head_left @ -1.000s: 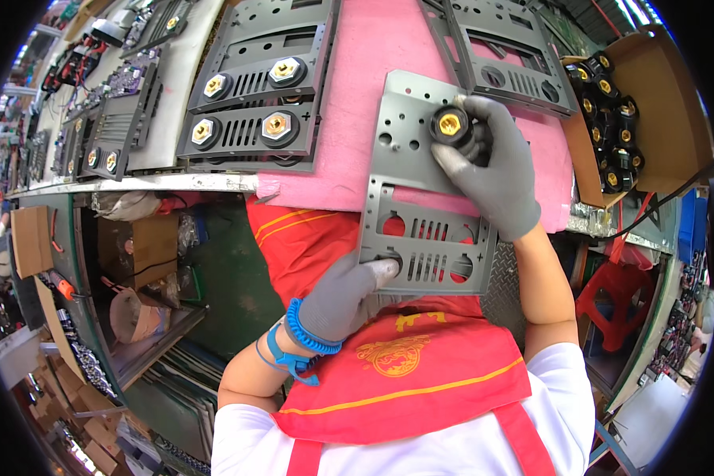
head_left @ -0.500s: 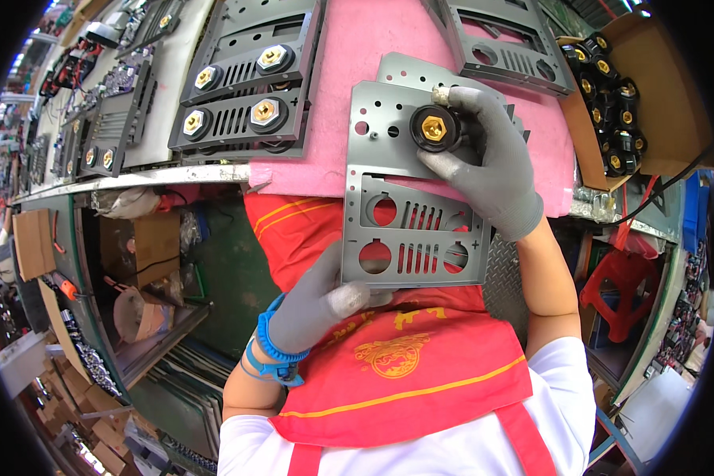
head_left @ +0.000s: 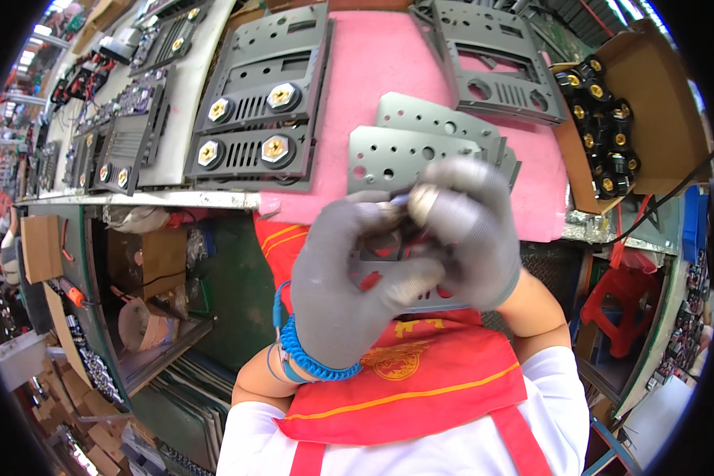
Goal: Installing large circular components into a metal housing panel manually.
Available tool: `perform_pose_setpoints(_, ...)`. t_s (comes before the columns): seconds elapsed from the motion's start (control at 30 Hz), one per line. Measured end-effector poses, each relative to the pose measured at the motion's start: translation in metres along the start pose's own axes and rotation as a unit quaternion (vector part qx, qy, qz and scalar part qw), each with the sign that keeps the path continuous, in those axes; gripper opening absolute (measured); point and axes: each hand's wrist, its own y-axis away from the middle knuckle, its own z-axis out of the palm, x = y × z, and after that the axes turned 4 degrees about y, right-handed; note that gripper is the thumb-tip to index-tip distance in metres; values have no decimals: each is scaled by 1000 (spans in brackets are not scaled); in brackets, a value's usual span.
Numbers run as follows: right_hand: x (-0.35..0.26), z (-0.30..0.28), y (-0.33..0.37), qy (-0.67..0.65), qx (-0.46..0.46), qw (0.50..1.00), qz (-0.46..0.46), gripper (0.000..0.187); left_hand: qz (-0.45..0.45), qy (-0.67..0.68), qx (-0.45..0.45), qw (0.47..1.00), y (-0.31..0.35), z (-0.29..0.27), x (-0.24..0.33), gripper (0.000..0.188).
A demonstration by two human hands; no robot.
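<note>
My gloved left hand (head_left: 329, 278) and gloved right hand (head_left: 480, 230) meet over a grey metal panel (head_left: 373, 151) at the pink mat's front edge. Between their curled fingers is a black round connector (head_left: 408, 220), mostly covered; its brass hex centre is hidden. The right hand's fingertips are smeared by motion. Below the hands, parts of the panel's round holes and slots show. Another grey plate (head_left: 420, 111) lies partly under the panel's far end.
Grey panels fitted with brass-centred connectors (head_left: 278, 149) lie stacked at the left of the pink mat (head_left: 357, 55). At the far right is another slotted panel (head_left: 492, 67). An open cardboard box (head_left: 666, 119) beside it holds several black connectors (head_left: 597, 91).
My left hand has left the panel's near left corner and come up to my right hand. The right hand has brought the connector down and nearer, and both hands now close around it.
</note>
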Motion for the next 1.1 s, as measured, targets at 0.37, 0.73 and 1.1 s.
perform_pose_setpoints(0.37, -16, -17, -3, -112, -34, 989, 95, 53, -57, 371, -41, 926, -4, -15, -23, 29)
perform_pose_setpoints(0.73, -6, -14, -15, -238, -146, 948, -153, 25, -253, 513, -40, 819, 12, -24, -33, 26)
perform_pose_setpoints(1.1, 18, -30, -13, -104, 29, 981, 160, 34, -157, 497, -104, 847, 16, -40, -26, 36)
